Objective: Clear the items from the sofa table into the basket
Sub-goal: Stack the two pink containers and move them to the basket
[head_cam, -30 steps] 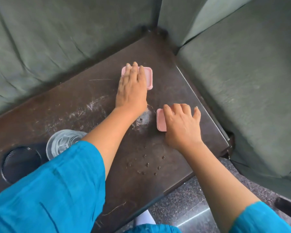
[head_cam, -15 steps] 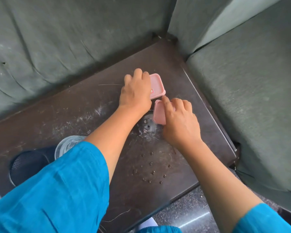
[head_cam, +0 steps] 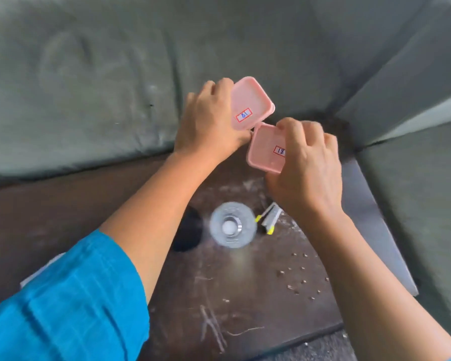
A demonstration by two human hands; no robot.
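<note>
Both hands are raised above the dark brown sofa table [head_cam: 245, 295]. My left hand [head_cam: 208, 123] grips a pink square lid [head_cam: 250, 102] with a small red-framed label, tilted up. My right hand [head_cam: 305, 168] grips a second pink square lid [head_cam: 264, 149], also labelled, just below and right of the first; their corners nearly touch. On the table below stand a clear glass [head_cam: 232, 225], a black mesh cup [head_cam: 188, 230] partly hidden by my left forearm, and white markers with yellow tips [head_cam: 268, 220]. No basket is in view.
Grey-green sofa cushions [head_cam: 89, 87] surround the table at the back and on the right [head_cam: 427, 191]. Water drops [head_cam: 300, 277] and scratches mark the table's front right part. A white object [head_cam: 37, 274] shows at the left behind my blue sleeve.
Both hands have lifted the pink lids off the table and turned them up. The view has swung, so the glass, mesh cup and markers now lie under my hands.
</note>
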